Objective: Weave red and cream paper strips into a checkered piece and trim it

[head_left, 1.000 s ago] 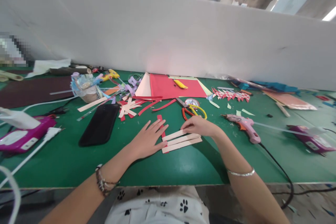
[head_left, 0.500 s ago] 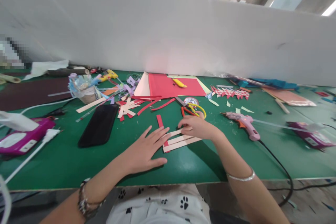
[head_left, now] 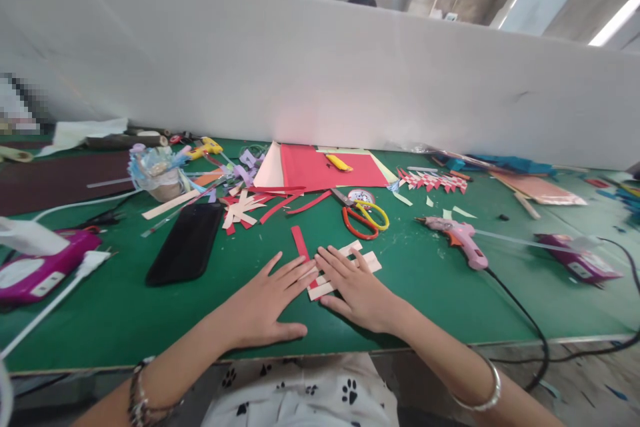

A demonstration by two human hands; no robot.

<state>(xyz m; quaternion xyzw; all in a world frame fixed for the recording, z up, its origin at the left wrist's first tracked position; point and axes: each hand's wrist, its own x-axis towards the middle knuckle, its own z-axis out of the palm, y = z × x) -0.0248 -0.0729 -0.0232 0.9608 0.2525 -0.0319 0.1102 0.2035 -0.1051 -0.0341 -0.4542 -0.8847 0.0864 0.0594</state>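
Near the front of the green table lie cream paper strips (head_left: 371, 263), side by side and slanting up to the right. A red paper strip (head_left: 299, 240) crosses them at their left end. My left hand (head_left: 267, 303) lies flat with fingers spread, its fingertips on the left end of the strips and the red one. Flat across the middle of the cream strips rests my right hand (head_left: 355, 287), fingers stretched out, hiding part of them. Just beyond the strips are scissors (head_left: 363, 217) with one red and one yellow handle loop, lying open.
A black phone (head_left: 186, 243) lies to the left, a pink glue gun (head_left: 463, 240) to the right with its cord trailing. Behind are red paper sheets (head_left: 310, 167), a yellow cutter (head_left: 339, 162), paper scraps and a red-and-white woven strip (head_left: 433, 180). A white panel (head_left: 320, 73) stands behind.
My right hand has come down from beside the scissors and now lies flat over the cream strips. The strips have tilted a little. My left hand stays on their left end.
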